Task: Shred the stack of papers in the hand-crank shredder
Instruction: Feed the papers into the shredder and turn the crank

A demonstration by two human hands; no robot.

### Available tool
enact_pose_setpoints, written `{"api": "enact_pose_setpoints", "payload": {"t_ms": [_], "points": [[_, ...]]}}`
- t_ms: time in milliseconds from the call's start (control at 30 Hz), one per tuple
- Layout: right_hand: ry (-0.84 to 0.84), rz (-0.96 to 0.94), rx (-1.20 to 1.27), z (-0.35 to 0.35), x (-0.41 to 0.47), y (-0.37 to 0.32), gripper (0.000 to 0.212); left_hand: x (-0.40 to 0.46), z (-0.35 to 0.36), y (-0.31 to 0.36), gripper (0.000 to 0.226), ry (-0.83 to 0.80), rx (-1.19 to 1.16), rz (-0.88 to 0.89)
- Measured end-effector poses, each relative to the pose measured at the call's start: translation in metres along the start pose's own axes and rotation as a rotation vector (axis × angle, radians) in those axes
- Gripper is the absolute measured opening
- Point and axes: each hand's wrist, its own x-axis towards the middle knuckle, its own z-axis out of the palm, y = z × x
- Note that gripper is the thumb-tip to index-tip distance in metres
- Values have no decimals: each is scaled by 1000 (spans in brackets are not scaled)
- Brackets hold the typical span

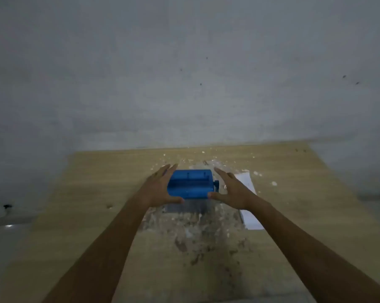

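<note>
I found the blue shredder (190,183) at frame centre on the table (97,182), white papers (248,193) just right of it. My left hand (160,189) and right hand (232,191) flanked it, fingers straight, gripping nothing. Risk: the unsteadied shredder may slide among the scraps (197,224).

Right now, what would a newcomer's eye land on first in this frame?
The bright blue shredder at mid-table, standing out against the dim wooden table and grey wall. Both hands flank it with fingers straight: the left hand on its left, the right hand on its right. Pale paper shreds litter the table around and in front of it, and white paper lies just right of it.
</note>
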Motion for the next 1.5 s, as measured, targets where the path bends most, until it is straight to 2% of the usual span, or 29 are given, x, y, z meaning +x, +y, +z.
{"api": "enact_pose_setpoints", "payload": {"t_ms": [100,200,333,467,600,800,967,1100,1167,1267,1400,1500], "points": [[75,-28,28,22,7,22,99,6,25,-13,123,69,-2,19],[163,-64,139,41,13,36,99,12,51,-22,118,211,-92,54],[300,-167,201,59,18,41,75,21,60,-32,119,378,-148,90],[391,-225,229,66,17,44,69,23,56,-32,120,400,-121,93],[427,-257,247,68,5,53,70,16,59,-20,111,418,-89,120],[455,-286,233,69,-24,64,71,-4,69,3,111,421,-9,121],[437,-253,230,70,-29,64,74,-10,69,7,134,385,-7,90],[445,-212,321,62,-39,74,69,-16,72,12,134,384,3,77],[536,-157,275,54,-45,87,62,-16,76,13,129,422,68,94],[712,66,115,49,-44,122,54,-15,85,12,121,466,31,106],[646,433,-66,58,-40,154,69,-15,88,11,122,494,16,114],[646,532,-100,71,-40,161,72,-14,88,11,122,510,8,119]]}}
